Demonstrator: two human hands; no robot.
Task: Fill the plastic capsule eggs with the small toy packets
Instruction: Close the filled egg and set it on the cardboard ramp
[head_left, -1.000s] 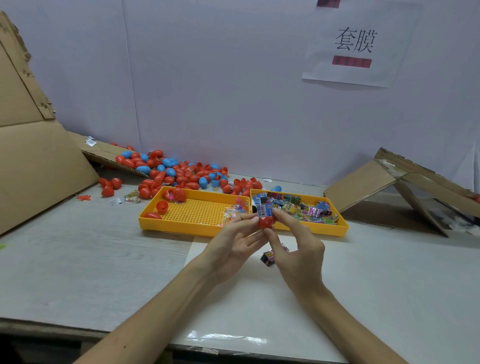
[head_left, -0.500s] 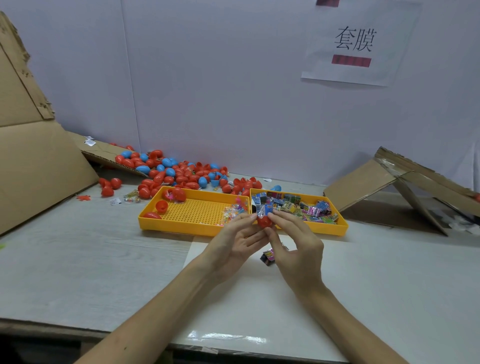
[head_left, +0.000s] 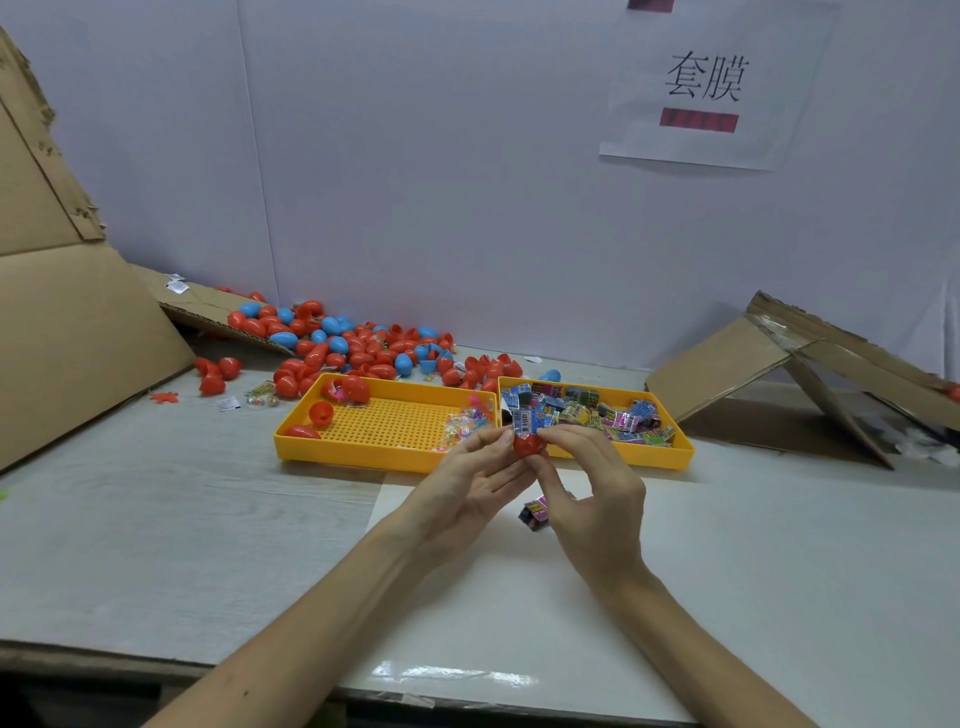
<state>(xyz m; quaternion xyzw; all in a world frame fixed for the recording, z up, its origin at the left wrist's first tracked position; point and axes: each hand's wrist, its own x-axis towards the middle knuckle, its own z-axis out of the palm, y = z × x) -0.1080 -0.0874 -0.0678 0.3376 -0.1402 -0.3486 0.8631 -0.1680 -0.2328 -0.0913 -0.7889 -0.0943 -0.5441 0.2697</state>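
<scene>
1. Your left hand (head_left: 467, 478) and right hand (head_left: 592, 493) each pinch the red capsule egg (head_left: 529, 445) with the fingertips. You hold it in the air, in front of the yellow tray (head_left: 680, 453) of toy packets (head_left: 613, 415).
2. The egg is smooth, hard, rounded plastic. With an uneven squeeze it may pop out of your grip and roll away on the bench (head_left: 208, 519).
3. A packet seems to stand out of the egg, but I cannot tell it surely from those behind. A corner caught in the seam would probably stop the halves from snapping together.
4. The packets are thin, glossy, crinkled film. The loose packet (head_left: 535, 512) under your right hand could be brushed off.
</scene>
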